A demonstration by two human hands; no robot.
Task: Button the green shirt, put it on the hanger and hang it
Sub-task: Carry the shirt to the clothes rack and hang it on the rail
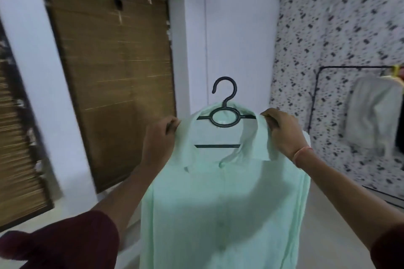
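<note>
Your left hand and right hand, well apart, each clench the shoulders of the green shirt, at 9 and 3 o'clock of the black hanger. That hanger sits inside the shirt, hook upright, and the placket looks closed. Farther off at 3 o'clock, a black rack carries a white garment. At 10 o'clock hangs a bamboo blind.

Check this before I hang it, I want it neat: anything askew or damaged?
The collar of the green shirt sits lopsided on the black hanger, its right flap spread wider. The bamboo blind looks ragged along its top.
</note>
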